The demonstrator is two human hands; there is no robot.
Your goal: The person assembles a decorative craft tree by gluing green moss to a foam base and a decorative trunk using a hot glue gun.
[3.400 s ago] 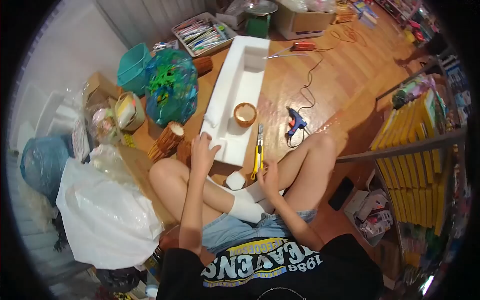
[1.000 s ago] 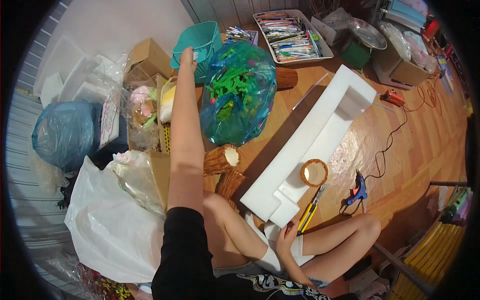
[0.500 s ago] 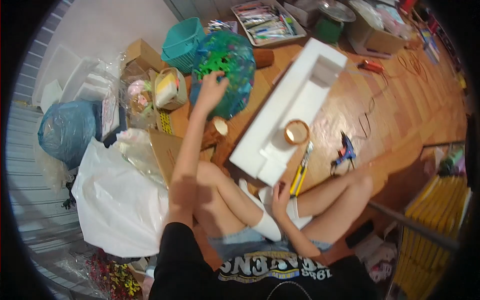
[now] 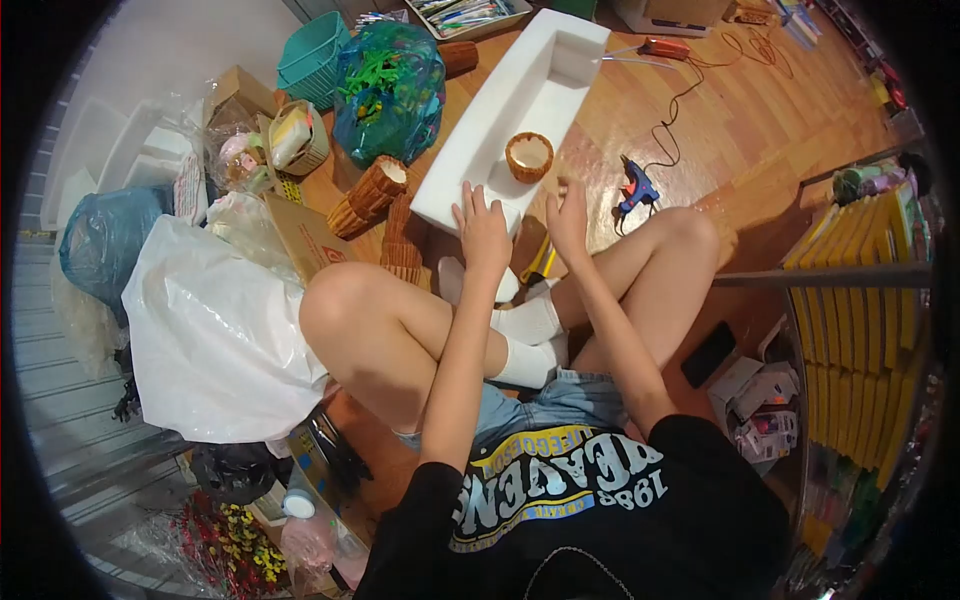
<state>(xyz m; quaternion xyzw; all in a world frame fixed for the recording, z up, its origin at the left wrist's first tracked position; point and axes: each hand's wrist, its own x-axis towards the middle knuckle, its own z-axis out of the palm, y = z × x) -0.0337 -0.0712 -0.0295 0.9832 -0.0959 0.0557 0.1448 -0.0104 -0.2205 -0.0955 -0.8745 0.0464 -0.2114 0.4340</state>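
A long white foam block (image 4: pixel 480 130) with a recessed channel lies in front of me. My left hand (image 4: pixel 482 230) rests on its near end, fingers spread and nothing seen in them. Inside the channel a small round brown pot (image 4: pixel 529 157) with a pale inside stands upright. My right hand (image 4: pixel 568 222) is just right of the block, below the pot, its fingers curled together. Whatever those fingers may hold cannot be made out. Partly hidden between my forearms, a yellow cutter knife (image 4: pixel 540 262) lies on the floor.
Two brown ridged pots (image 4: pixel 365 200) (image 4: pixel 402 242) lie left of the block. Behind them sits a blue plastic bag (image 4: pixel 390 95) with green plastic pieces, near a teal basket (image 4: pixel 312 60). A blue glue gun (image 4: pixel 637 190) and its cord are at the right, beyond my knee.
My left hand has left the blue bag and come back to the foam block. My right hand has risen from near my feet to beside the block. The view has tilted downward.
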